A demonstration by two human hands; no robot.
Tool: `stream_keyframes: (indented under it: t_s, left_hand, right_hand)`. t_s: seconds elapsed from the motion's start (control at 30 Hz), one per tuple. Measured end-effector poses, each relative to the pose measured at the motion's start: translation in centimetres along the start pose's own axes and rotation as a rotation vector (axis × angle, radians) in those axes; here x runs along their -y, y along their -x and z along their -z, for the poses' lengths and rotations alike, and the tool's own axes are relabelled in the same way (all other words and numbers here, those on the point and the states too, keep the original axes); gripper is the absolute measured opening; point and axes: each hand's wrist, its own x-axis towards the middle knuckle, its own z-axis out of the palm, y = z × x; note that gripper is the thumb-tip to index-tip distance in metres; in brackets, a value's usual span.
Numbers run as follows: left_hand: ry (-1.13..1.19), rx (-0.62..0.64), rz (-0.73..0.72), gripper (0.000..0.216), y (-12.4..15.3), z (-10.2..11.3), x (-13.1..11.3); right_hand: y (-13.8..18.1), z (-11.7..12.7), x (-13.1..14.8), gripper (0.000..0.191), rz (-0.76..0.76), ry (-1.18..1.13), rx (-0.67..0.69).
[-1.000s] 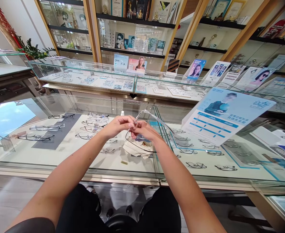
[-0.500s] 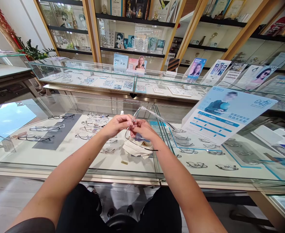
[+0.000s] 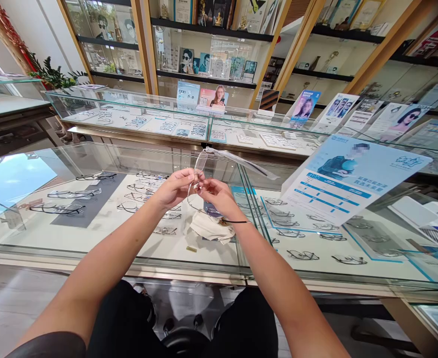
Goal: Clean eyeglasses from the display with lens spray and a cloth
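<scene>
Both my hands meet above a glass display counter [image 3: 92,251] and pinch a thin wire-rimmed pair of glasses [image 3: 200,164]. My left hand [image 3: 176,188] closes on the frame from the left, my right hand [image 3: 219,196] from the right, fingertips almost touching. One temple of the glasses, wrapped in a clear sleeve [image 3: 247,163], sticks out to the upper right. The other, dark temple [image 3: 236,221] pokes out below my right wrist. A white cloth [image 3: 209,228] lies on the glass just under my hands.
Several glasses frames [image 3: 144,191] lie inside the case below the glass. A tilted blue-and-white leaflet stand [image 3: 353,179] is on the counter to the right. A small brass-coloured piece [image 3: 191,249] lies near the cloth. A second counter and wall shelves stand behind.
My hands have lifted the glasses a little higher and turned them; the sleeved temple now points more level to the right, and the lens stands higher above my fingers.
</scene>
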Motion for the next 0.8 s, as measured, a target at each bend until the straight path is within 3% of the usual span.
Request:
stream_keyframes:
  t_s: [0.8]
  left_hand:
    - [-0.059,0.095,0.037,0.04,0.17,0.04,0.2]
  right_hand:
    - [0.23,-0.43,-0.05,0.029,-0.073,-0.099,0.053]
